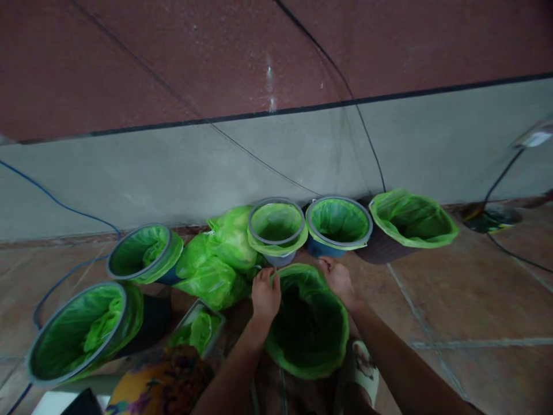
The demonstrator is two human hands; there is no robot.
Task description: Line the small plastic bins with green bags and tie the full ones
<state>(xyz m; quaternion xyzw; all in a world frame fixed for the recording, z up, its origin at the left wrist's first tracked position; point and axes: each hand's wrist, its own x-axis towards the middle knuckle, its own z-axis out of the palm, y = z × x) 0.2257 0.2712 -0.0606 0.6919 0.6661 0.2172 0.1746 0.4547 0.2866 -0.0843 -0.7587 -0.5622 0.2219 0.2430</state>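
A trash bin lined with a green bin bag (345, 334) stands right in front of me, the bag folded over its rim and its inside dark. At the upper left of that rim, my left hand (265, 294) is closed, fingers curled on the bag's edge. My right hand (340, 280) is closed as well, at the upper right of the same edge; its fingertips are partly hidden. Just beyond my hands are a small pale bin (283, 259) and a blue bin (324, 249), both with green liners and grey rim rings.
Farther right stands a dark brown lined bin (380, 245). Tied green bags (220, 253) lie left of centre, near a small rectangular bin (213, 340). Two more ringed bins, one nearer (123, 334) and one farther (168, 248), are tipped at left. Cables cross the wall and tiled floor (484, 288).
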